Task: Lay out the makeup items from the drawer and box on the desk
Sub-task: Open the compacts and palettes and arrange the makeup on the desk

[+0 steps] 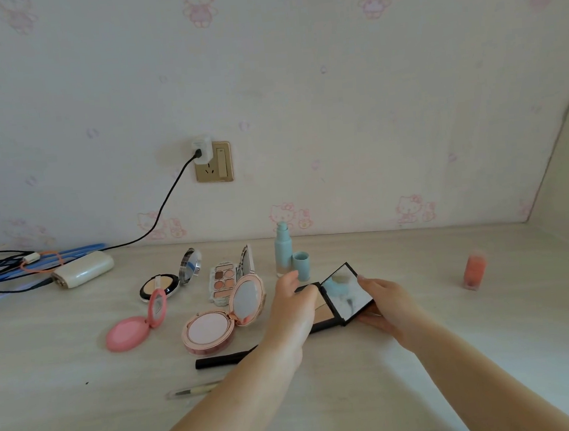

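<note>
Desk (pixel 426 357), both hands gripping black compact (pixel 341 296)

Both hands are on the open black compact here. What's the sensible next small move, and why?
Probably set the black compact down open on the desk and let go. The left hand and right hand hold it low, and the other compacts already lie open nearby.

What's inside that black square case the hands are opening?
The black case shows a mirror in its raised lid and beige powder in the base. The left hand covers most of the base, so the rest is hidden.
</note>
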